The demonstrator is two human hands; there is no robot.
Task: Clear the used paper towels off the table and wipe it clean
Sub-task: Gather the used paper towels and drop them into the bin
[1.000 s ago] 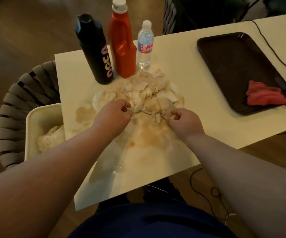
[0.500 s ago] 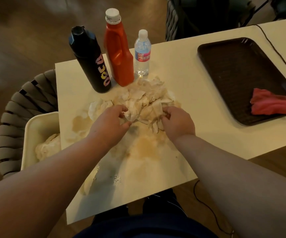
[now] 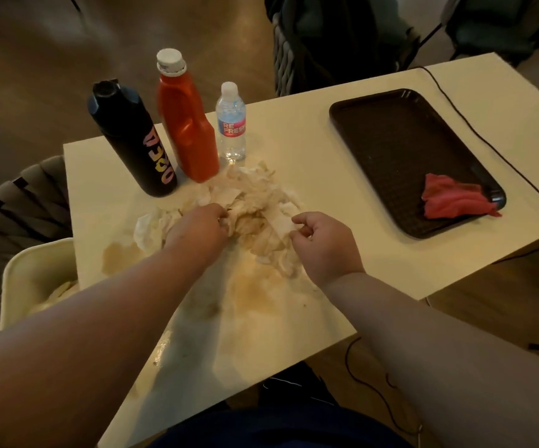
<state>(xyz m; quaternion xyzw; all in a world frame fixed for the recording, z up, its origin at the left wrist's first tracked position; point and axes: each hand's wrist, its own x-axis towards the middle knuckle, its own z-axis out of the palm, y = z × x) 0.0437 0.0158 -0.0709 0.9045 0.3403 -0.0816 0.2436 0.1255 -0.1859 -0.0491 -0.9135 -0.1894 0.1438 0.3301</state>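
A heap of crumpled, brown-stained paper towels lies in the middle of the cream table, with brown wet stains spread on the tabletop in front of it. My left hand grips the left side of the heap, fingers curled into the paper. My right hand sits at the heap's right side with curled fingers pinching a piece of towel. A red cloth lies in the dark tray at the right.
Behind the heap stand a black bottle, an orange bottle and a small water bottle. A cream bin holding used towels sits at the table's left edge, on a woven chair. A black cable runs along the right.
Both hands stayed at the heap, gathering it; the right hand closed in against its right side and then drew slightly back outward. The camera view shifted a little.
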